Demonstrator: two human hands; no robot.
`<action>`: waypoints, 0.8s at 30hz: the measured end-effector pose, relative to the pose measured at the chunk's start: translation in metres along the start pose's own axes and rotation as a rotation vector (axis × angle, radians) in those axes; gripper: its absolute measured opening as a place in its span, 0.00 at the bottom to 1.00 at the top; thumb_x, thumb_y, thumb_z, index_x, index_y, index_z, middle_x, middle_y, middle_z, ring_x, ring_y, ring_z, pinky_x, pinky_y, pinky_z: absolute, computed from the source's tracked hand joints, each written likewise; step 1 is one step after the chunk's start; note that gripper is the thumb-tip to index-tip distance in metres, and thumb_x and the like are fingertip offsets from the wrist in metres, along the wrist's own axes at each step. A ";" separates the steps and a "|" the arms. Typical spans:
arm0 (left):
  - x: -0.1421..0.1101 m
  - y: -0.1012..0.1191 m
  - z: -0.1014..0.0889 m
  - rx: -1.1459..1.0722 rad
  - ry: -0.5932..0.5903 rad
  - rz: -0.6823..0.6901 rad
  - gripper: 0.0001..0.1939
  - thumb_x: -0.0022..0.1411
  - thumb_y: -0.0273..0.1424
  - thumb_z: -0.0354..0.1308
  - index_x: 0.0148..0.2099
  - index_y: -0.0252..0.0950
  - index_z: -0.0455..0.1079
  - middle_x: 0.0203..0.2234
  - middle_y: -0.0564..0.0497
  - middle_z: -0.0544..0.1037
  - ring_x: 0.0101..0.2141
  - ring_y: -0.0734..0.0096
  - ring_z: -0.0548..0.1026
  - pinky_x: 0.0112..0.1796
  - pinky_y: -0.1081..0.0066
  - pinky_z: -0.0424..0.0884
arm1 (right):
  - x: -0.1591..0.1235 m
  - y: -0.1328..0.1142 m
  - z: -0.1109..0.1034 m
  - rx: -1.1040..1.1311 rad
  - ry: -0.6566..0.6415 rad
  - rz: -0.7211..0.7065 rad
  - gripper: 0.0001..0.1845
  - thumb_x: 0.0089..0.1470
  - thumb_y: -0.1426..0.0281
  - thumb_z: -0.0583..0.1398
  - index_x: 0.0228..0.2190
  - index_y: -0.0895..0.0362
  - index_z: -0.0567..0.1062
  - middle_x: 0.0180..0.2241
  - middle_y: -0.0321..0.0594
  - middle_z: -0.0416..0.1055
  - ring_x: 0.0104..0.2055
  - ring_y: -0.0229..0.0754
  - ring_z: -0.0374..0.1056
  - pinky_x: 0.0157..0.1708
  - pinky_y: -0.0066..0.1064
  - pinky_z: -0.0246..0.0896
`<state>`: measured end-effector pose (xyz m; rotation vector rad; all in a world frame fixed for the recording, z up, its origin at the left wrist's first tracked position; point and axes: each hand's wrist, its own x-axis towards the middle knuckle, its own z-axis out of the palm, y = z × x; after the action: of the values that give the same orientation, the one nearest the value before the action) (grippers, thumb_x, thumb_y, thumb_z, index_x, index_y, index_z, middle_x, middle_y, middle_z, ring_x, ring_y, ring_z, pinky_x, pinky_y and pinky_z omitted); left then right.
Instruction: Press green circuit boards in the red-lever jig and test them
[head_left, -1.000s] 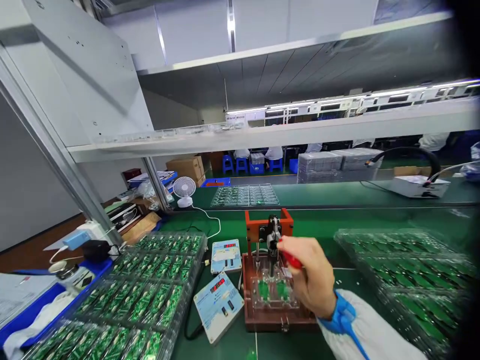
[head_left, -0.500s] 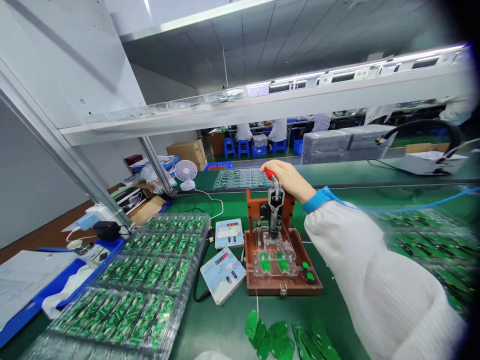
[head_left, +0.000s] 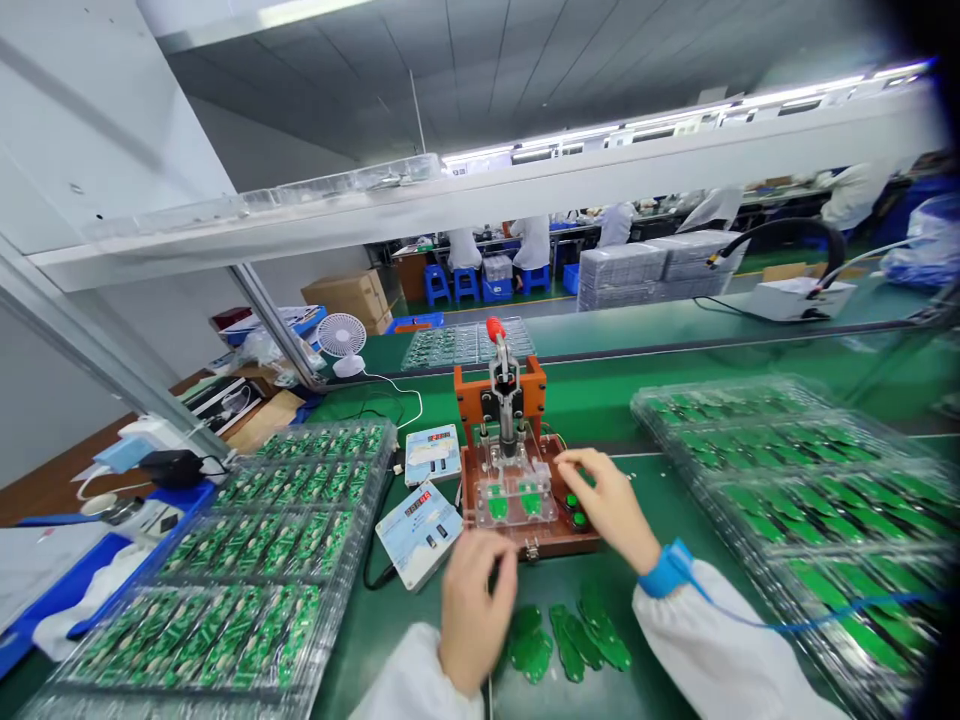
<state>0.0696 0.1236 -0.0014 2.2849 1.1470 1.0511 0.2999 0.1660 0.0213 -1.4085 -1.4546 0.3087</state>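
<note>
Left hand [head_left: 474,606] curled, right hand [head_left: 609,508] half-open, any grip unclear; at the jig [head_left: 514,500], a light, level touch suited!

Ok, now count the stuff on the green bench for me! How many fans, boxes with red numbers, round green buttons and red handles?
Fan: 1
Boxes with red numbers: 2
Round green buttons: 2
Red handle: 1
Total: 6

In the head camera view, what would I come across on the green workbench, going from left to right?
Clear trays of small green circuit boards → a pair of pale blue boxes with digital displays → a red-handled clamp fixture with an orange frame → clear trays of flat green boards.
</note>
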 end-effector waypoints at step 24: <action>-0.006 -0.040 0.009 -0.142 0.250 -0.145 0.17 0.64 0.47 0.63 0.38 0.38 0.72 0.32 0.48 0.80 0.34 0.62 0.80 0.38 0.65 0.77 | -0.065 -0.032 0.021 0.433 -0.394 0.372 0.08 0.56 0.69 0.64 0.38 0.57 0.80 0.32 0.37 0.79 0.34 0.40 0.74 0.37 0.28 0.69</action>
<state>0.0530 0.1426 -0.0340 1.9716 1.2673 1.3425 0.2494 0.1115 0.0057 -1.2912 -1.3134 1.1212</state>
